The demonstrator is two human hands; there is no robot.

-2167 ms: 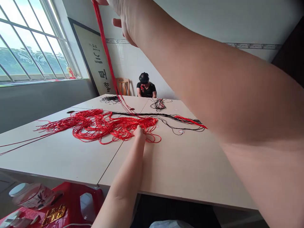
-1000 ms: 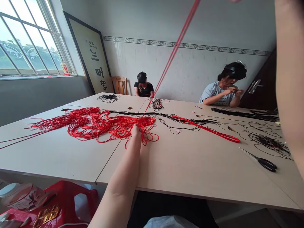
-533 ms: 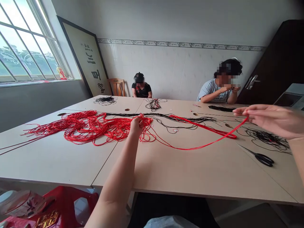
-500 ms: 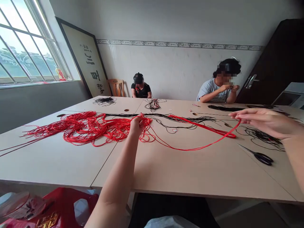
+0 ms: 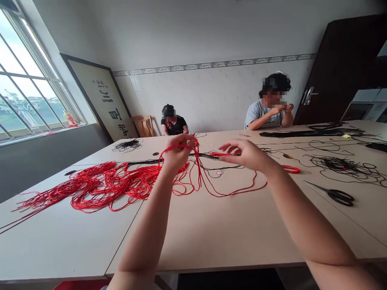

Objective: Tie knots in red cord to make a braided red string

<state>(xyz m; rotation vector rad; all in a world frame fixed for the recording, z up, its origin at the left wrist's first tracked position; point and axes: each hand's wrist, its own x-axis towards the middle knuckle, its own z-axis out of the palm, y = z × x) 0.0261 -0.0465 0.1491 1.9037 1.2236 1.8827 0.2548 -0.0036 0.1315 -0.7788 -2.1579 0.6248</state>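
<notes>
Light, limp red cord (image 5: 198, 177) is pinched by the left grip (image 5: 178, 155), the right grip (image 5: 246, 155) is spread, and single strands are best taken clear of the tangle (image 5: 102, 189).

Left hand (image 5: 178, 155) curls closed while the right hand (image 5: 246, 155) hovers open, seemingly empty.

A tiled craft workshop, with long joined tables (image 5: 211, 233) strewn with red cord (image 5: 102, 193) and a seated worker (image 5: 264, 110)
</notes>
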